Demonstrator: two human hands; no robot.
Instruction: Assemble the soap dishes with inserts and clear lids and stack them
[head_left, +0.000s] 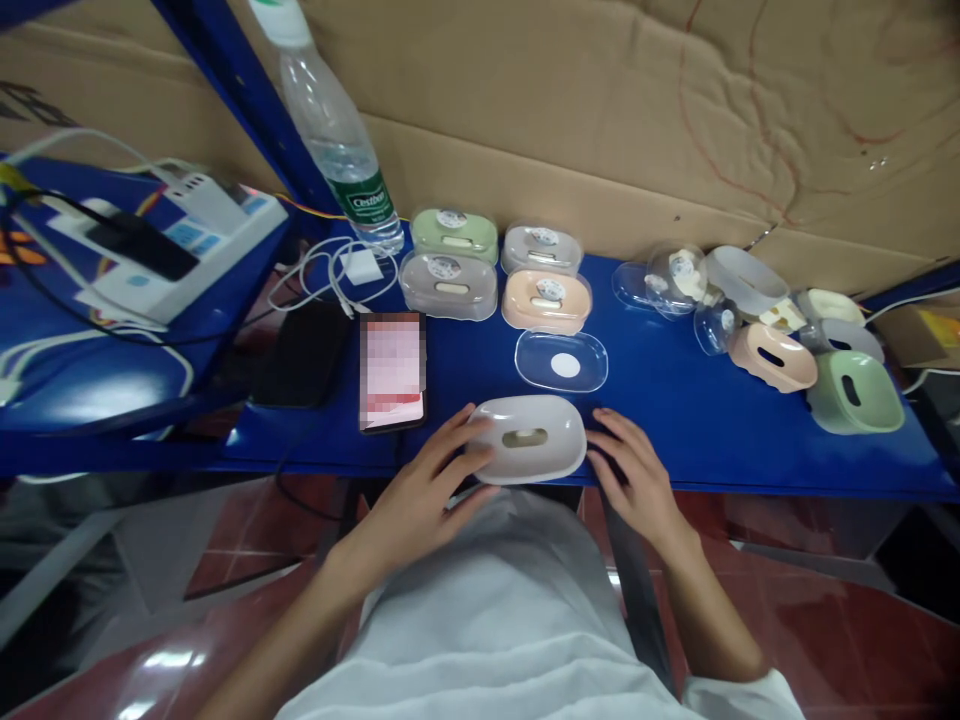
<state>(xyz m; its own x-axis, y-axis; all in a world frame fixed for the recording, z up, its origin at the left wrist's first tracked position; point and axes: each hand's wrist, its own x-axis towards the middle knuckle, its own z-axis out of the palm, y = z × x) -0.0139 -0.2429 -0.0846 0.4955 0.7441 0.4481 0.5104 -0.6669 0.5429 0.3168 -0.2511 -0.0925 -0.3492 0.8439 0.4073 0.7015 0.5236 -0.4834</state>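
A pale grey-white oval soap dish (559, 455) with a slot in its middle sits near the table's front edge. My left hand (439, 480) grips its left end, fingers over the rim and thumb along the front side. By the right end, my right hand (634, 475) is open with its fingers apart; whether the fingertips touch the dish I cannot tell. Just behind lies a clear oval lid (536, 365) with a round white sticker. Beyond it stand lidded soap boxes: peach (529, 305), grey (465, 300), green (427, 238) and another greyish one (525, 262).
At right are several loose dishes, including a peach one (784, 370) and a green one (874, 410), with clear lids (675, 285). A phone (394, 375), a coiled white cable (300, 285), a water bottle (330, 125) and a power strip (255, 225) are at left. Cardboard (570, 120) stands behind.
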